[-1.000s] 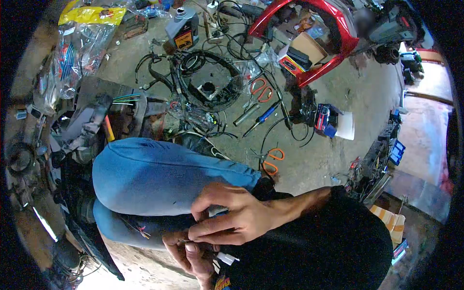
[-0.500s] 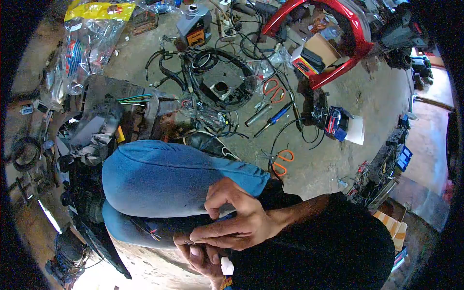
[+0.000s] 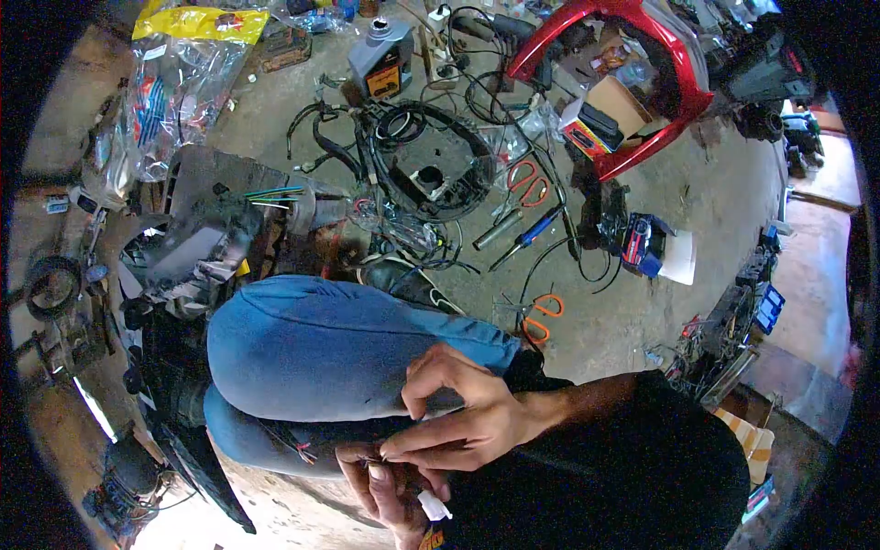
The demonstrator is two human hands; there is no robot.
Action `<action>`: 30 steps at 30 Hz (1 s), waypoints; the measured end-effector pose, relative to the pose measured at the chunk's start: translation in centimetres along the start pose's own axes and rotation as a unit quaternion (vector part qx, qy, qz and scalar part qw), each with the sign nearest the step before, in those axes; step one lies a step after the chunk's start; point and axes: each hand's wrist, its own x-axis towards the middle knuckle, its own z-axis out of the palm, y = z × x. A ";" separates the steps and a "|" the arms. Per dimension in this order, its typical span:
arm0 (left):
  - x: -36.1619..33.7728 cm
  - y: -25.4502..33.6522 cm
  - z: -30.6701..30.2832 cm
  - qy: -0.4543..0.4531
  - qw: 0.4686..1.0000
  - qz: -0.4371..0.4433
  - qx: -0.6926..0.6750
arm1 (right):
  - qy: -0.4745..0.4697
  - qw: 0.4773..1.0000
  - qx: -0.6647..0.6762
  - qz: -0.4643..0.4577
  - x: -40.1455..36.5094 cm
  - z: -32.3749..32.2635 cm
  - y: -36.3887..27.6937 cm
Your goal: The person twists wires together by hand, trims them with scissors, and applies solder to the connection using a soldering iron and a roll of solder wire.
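Close together over my lap, my two hands meet at their fingertips. My right hand [image 3: 472,417] comes in from the right, thumb and index finger pinched and the other fingers curled. Just below it, my left hand [image 3: 385,490] has its thumb pressed against its fingers at the same spot. What they pinch is thin and small; I cannot tell what it is. A white piece [image 3: 434,506] shows beside my left palm. Thin wire ends [image 3: 302,451] with coloured tips lie over my thigh, left of the hands. My blue trouser legs [image 3: 312,348] are bent under them.
On the floor lie orange-handled scissors [image 3: 543,318], red-handled scissors [image 3: 528,183], a blue-handled soldering iron [image 3: 539,225] and a metal tube [image 3: 498,230]. Beyond are a coiled wiring harness [image 3: 367,165], a grey bottle [image 3: 380,60], a red curved panel [image 3: 683,78] and boxes [image 3: 612,115].
The whole view has shifted slightly, so everything sits a little further right and lower. My hands keep their pinch at the same place, and the white piece now looks tilted.
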 end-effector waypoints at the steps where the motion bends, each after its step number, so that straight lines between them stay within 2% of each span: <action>1: 0.0 -0.1 0.1 0.004 1.000 0.002 0.018 | 0.007 1.000 0.002 0.004 -0.1 -0.1 0.1; 7: 0.6 -1.1 -1.3 -0.024 0.994 0.030 0.106 | 0.015 1.000 -0.003 0.017 0.2 -1.8 0.9; 10: 1.0 0.2 -0.4 -0.071 0.992 0.010 0.108 | 0.045 0.997 0.022 0.066 -0.4 -2.8 1.7; 11: 1.1 0.2 -0.7 -0.086 0.992 -0.001 0.097 | 0.052 0.996 -0.020 0.076 -0.2 -3.9 2.2; 14: 1.7 0.8 -0.7 -0.103 0.985 0.009 0.138 | 0.113 0.963 -0.144 0.200 -0.3 -6.3 4.5; 18: 2.1 0.8 -1.4 -0.143 0.979 -0.025 0.141 | 0.223 0.905 -0.181 0.313 0.1 -8.4 8.0; 19: 2.1 0.7 -1.5 -0.144 0.979 -0.033 0.142 | 0.251 0.901 -0.147 0.321 -0.4 -8.5 9.6; 23: 2.2 0.5 -2.2 -0.170 0.976 -0.041 0.132 | 0.235 0.889 -0.167 0.357 -0.5 -8.6 11.5; 26: 2.4 0.6 -1.6 -0.167 0.978 -0.026 0.119 | 0.193 0.898 -0.116 0.379 -2.6 -8.0 13.7; 30: 2.7 0.7 -2.0 -0.189 0.967 0.009 0.172 | 0.200 0.920 -0.070 0.331 0.3 -5.0 12.4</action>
